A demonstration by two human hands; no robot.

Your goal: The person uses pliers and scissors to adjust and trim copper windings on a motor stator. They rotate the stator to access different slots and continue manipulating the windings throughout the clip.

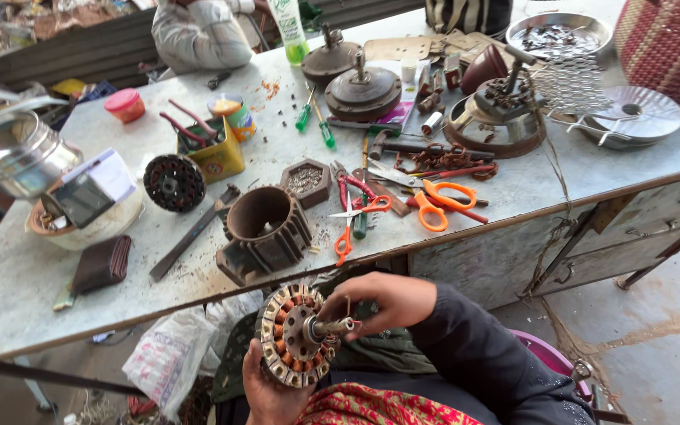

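Observation:
My left hand (265, 389) grips from below a round motor stator (294, 334) with copper windings and a metal shaft sticking out. My right hand (383, 299) reaches in from the right, fingers pinched on the shaft's tip and thin wires there. Both hands are held in front of the table's near edge, above my lap with a red patterned cloth (371, 405). Just beyond, on the table, lies a rusty finned motor housing (265, 232).
The grey worktable (25, 275) carries orange-handled scissors (442, 201), pliers, green screwdrivers (316, 122), a hammer, a black round rotor (173, 182), a yellow tool box (218, 153), fan motor parts (360, 90), steel pots and a woven basket (670, 47). Another person sits at the far side (198, 31).

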